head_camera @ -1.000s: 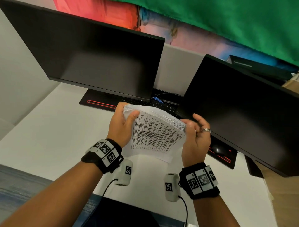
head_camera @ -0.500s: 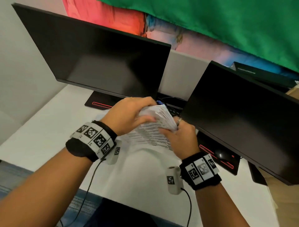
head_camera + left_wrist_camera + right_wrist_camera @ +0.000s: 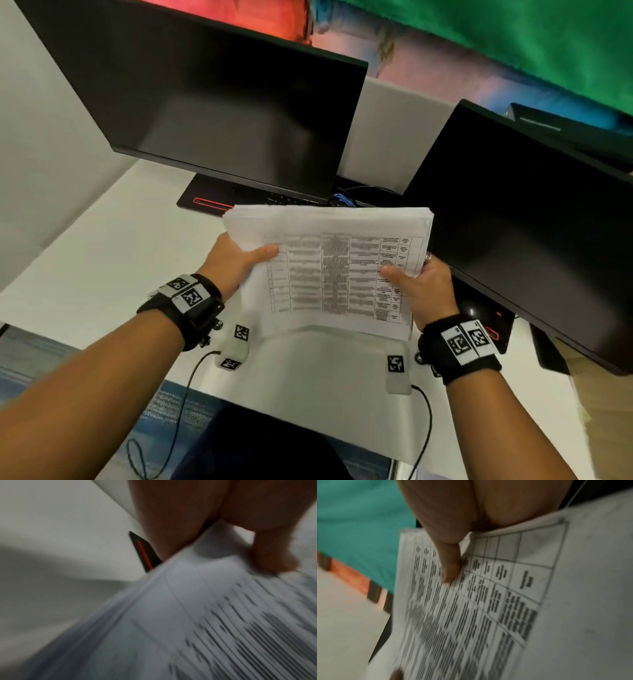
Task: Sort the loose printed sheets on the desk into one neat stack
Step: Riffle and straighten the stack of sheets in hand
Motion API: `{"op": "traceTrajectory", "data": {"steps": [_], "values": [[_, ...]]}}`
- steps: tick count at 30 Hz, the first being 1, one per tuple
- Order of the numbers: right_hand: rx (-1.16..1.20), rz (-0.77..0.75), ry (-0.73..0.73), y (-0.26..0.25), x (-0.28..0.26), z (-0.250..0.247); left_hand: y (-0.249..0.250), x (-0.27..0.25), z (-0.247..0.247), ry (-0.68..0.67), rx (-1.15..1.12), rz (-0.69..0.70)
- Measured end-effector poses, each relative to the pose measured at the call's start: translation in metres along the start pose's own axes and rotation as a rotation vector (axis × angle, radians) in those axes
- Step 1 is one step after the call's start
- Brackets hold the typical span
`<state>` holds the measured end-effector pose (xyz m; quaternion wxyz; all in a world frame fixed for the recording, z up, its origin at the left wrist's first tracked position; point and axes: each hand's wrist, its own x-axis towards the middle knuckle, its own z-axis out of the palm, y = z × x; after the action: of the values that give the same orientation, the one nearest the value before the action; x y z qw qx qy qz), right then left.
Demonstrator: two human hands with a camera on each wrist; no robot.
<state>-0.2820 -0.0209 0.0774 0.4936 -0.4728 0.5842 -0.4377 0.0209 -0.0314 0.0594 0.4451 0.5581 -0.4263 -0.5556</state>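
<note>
White desk [image 3: 102,246], two dark monitors [image 3: 219,113], green cloth [image 3: 513,37] behind

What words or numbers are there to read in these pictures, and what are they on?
No text can be read.
Sheets, held by the left hand and right hand: a printed table, too small and blurred to read in all views.
Wrist bands: square black-and-white code marks, no letters.
Monitors: dark, no text visible.

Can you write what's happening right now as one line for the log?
left hand: grips stack's left edge | right hand: grips right edge | paper stack: held above desk | phase: squaring
</note>
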Motion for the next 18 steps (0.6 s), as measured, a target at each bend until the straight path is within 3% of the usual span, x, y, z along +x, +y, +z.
{"op": "traceTrajectory", "data": {"steps": [3, 6, 12, 18], "values": [[0.011, -0.058, 0.146, 0.004, -0.006, 0.007, 0.014, -0.004, 0.025, 0.345, 0.144, 0.168], [0.014, -0.14, 0.264, 0.023, -0.025, 0.019, 0.008, -0.016, 0.042, 0.475, 0.226, 0.278], [0.023, 0.008, 0.287, 0.066, -0.04, 0.024, -0.046, -0.019, 0.023, 0.232, 0.263, 0.071], [0.051, -0.083, 0.285, 0.056, -0.036, 0.015, -0.039, -0.014, 0.013, 0.15, 0.146, 0.167]]}}
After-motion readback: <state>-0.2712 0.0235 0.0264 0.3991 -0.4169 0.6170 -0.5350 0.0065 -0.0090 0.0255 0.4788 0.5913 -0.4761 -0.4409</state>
